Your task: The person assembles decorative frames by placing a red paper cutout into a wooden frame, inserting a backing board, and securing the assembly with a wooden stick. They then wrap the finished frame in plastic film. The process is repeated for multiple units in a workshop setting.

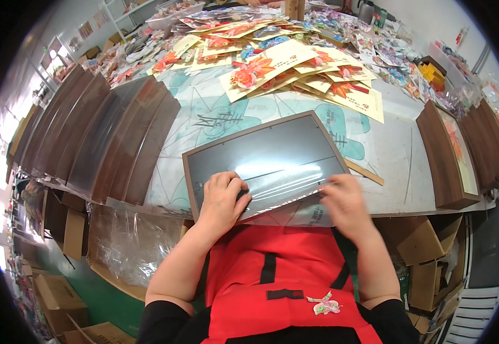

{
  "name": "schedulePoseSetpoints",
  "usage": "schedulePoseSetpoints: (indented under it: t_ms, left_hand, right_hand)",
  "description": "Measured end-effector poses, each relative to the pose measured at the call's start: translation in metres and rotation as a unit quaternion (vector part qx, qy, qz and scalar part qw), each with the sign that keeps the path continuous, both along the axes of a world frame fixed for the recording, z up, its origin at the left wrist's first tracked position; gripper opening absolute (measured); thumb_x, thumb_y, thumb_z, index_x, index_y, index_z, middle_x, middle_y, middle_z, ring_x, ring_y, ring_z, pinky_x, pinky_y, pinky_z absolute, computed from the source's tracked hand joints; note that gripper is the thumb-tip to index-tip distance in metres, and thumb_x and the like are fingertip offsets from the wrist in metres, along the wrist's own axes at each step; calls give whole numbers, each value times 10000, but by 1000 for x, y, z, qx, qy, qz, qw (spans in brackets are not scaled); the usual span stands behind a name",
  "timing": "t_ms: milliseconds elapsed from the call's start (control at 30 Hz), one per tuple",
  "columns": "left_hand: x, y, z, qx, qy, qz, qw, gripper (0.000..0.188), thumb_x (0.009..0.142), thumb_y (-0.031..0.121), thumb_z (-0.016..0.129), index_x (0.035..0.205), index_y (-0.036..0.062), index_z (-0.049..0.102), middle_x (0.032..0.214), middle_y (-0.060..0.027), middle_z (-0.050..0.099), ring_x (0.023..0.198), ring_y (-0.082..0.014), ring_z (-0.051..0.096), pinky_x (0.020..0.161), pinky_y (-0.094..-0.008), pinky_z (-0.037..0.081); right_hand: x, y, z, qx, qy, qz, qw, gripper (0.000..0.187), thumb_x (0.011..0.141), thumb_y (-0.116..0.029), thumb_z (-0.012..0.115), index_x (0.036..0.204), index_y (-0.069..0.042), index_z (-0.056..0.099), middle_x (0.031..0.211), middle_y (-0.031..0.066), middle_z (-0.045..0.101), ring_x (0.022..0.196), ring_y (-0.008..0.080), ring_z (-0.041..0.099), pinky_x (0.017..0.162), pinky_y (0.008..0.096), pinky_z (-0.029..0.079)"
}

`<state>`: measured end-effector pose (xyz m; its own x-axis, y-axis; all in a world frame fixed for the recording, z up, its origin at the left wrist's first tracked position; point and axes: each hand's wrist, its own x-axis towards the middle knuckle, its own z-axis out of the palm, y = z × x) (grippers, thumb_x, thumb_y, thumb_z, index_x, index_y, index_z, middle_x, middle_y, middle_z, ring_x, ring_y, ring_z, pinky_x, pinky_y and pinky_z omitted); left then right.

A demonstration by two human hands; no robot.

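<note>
A shallow brown box picture frame (324,133) with a dark inside lies tilted on the table in front of me. Clear plastic film (284,172) with bright reflections covers it and hangs past its near edge. My left hand (221,199) rests on the near left part of the frame, its fingers curled and closed against the surface. At the near right side, my right hand (346,205) is closed with fingertips pinched at the film by the edge; it is slightly blurred. A thin wooden strip (365,172) pokes out from beside the frame's right side.
Several film-wrapped brown frames (129,137) stand in a row at left. More frames (447,155) stand at right, one with a flower card inside. Cream flower cards (284,66) are heaped ahead, with colourful cutouts behind. Cardboard boxes (427,241) and crumpled plastic (132,241) sit below the table edge.
</note>
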<state>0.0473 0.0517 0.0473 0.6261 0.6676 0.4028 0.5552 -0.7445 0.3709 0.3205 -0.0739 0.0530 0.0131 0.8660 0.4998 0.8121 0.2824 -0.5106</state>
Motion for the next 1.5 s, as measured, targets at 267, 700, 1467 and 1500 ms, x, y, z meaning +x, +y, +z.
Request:
schedulePoseSetpoints:
  t_ms: [267, 700, 1467, 1500]
  left_hand:
    - [0, -2, 1, -18, -16, 7, 1000, 207, 778, 127, 694, 956, 79, 600, 1106, -86, 548, 1063, -286, 491, 904, -393, 365]
    - [24, -18, 7, 47, 89, -48, 994, 298, 881, 265, 603, 1165, 187, 646, 1327, -139, 506, 1270, -351, 420, 1042, -592, 292]
    - [26, -26, 8, 86, 180, -68, 978, 616, 865, 435, 584, 1311, 19, 497, 1449, -106, 391, 1325, -339, 361, 1048, -606, 275]
    - [26, -27, 8, 86, 182, -68, 977, 627, 861, 439, 587, 1315, 18, 492, 1455, -104, 384, 1328, -340, 356, 1049, -607, 273]
  right_hand:
    - [-55, 23, -4, -37, -114, 29, 992, 322, 792, -318, 682, 1069, -154, 667, 1124, 70, 551, 1087, 257, 477, 928, 415, 300]
    - [-62, 28, -17, 23, -88, -11, 996, 401, 773, -387, 690, 1097, -151, 661, 1143, 76, 559, 1091, 279, 481, 923, 418, 304]
    - [-18, 41, -23, 28, -34, -230, 972, 407, 708, -127, 670, 1106, -83, 598, 1186, 116, 599, 1163, 337, 471, 965, 452, 336]
    - [-15, 42, -16, 61, -95, -284, 952, 423, 724, -138, 673, 1129, -60, 580, 1124, 158, 620, 1083, 339, 542, 925, 420, 397]
